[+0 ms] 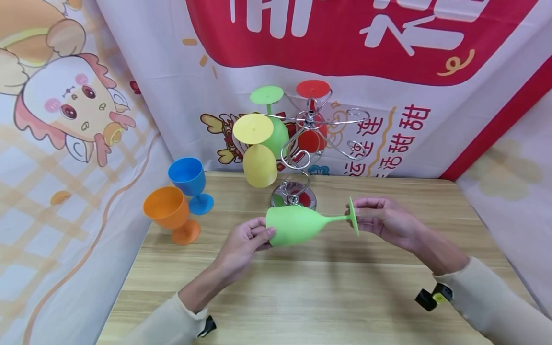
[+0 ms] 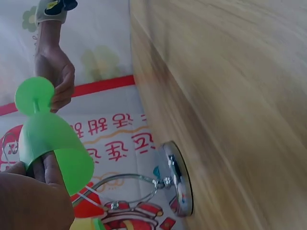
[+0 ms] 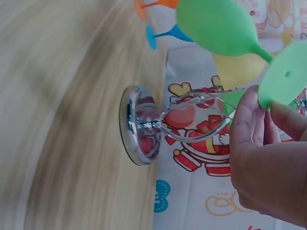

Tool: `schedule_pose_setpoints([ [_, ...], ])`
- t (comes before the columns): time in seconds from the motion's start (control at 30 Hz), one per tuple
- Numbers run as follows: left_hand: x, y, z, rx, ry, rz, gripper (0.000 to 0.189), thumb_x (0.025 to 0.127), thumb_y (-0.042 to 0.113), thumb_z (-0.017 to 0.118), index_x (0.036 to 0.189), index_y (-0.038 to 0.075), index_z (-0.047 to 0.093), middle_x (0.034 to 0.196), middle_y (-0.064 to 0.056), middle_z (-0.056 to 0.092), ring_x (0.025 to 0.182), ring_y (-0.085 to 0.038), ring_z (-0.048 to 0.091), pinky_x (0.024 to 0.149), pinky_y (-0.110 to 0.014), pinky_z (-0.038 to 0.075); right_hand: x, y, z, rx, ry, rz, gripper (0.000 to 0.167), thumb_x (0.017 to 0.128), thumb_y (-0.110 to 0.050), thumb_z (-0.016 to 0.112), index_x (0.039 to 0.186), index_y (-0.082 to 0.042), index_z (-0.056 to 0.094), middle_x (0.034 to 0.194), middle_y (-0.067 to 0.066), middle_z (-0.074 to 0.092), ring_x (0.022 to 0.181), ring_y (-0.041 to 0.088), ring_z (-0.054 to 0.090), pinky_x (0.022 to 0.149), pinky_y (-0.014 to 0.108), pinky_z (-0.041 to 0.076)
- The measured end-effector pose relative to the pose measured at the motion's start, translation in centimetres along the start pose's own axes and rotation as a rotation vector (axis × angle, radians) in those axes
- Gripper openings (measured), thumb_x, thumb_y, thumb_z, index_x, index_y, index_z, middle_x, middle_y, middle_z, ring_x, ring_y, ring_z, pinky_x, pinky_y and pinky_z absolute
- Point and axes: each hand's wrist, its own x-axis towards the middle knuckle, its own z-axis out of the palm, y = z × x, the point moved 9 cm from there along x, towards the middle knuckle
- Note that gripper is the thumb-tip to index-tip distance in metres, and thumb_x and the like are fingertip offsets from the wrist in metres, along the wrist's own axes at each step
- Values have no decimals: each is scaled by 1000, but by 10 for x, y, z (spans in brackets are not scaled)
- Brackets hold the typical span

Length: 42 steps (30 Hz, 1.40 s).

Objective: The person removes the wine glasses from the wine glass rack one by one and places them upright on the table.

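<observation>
A light green plastic goblet (image 1: pixel 297 225) lies sideways in the air over the table, its bowl to the left and its foot to the right. My left hand (image 1: pixel 245 244) grips the bowl at the rim, with fingers inside the mouth as the left wrist view shows. At the other end my right hand (image 1: pixel 385 221) pinches the edge of the round foot (image 3: pixel 285 76) between thumb and fingers. Just behind the goblet stands a silver wire goblet rack (image 1: pixel 309 120) on a round chrome base (image 3: pixel 144 155). Upside down on it hang a yellow goblet (image 1: pixel 260 166), another green goblet (image 1: pixel 278 136) and a red goblet (image 1: pixel 313 88).
On the left of the wooden table (image 1: pixel 276 297), an orange goblet (image 1: pixel 167 209) and a blue goblet (image 1: pixel 188 177) stand upright. Bare wire arms (image 1: pixel 355 149) of the rack stick out to the right. Printed cloth (image 1: pixel 164 86) walls enclose the back and sides.
</observation>
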Motion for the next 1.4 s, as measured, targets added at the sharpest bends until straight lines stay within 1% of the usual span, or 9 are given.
schedule_pose_setpoints([
  [0.27,-23,32,-27,322,21,40,34,105,21,69,134,4,68,118,-9,79,110,-24,72,102,-37,59,5,16,16,-114,-92,25,19,108,-7,60,120,-4,75,122,11,77,110,23,75,101,39,60],
  [0.37,-32,49,-36,457,23,86,33,104,24,71,132,6,71,112,-5,79,100,-20,71,91,-29,60,6,23,20,-158,-99,46,19,107,-9,62,121,-3,74,119,12,77,108,24,76,100,40,61],
  [0.47,-41,68,-42,580,27,174,26,102,22,73,123,8,76,105,-3,79,87,-19,69,75,-25,57,7,28,21,-187,-105,55,22,107,-9,63,124,2,70,118,14,77,108,25,76,102,43,59],
  [0.6,-54,93,-45,757,27,334,14,99,15,76,111,9,81,99,1,79,82,-12,72,71,-23,62,7,33,20,-207,-109,63,25,107,-9,62,126,5,68,120,16,76,111,25,76,103,43,59],
  [0.73,-67,109,-42,1032,34,478,9,97,12,79,105,10,81,79,8,72,63,-1,62,57,-20,56,9,38,18,-236,-97,76,25,107,-12,62,126,3,68,120,15,76,111,26,75,101,40,60],
  [0.83,-75,113,-39,1253,44,560,6,94,12,81,101,12,81,64,14,57,52,1,43,46,-21,39,9,41,16,-266,-84,85,27,108,-15,63,127,5,67,120,15,76,112,27,75,101,38,60],
  [0.97,-83,109,-40,1452,42,589,10,93,14,83,89,17,74,58,16,40,52,-2,36,45,-20,31,11,44,14,-302,-67,89,31,108,-17,63,128,7,66,121,17,75,112,28,75,100,37,60],
  [1.17,-93,101,-57,1609,68,555,30,90,15,85,76,24,60,56,14,31,50,-7,36,43,-25,29,14,45,12,-363,-54,73,34,109,-18,62,131,8,64,123,19,74,113,30,74,101,39,60],
  [1.4,-109,96,-74,1697,124,556,39,88,16,85,71,25,51,55,12,28,49,-13,37,41,-29,30,16,46,8,-453,-14,65,39,108,-23,63,136,5,63,133,27,68,122,41,68,101,40,60],
])
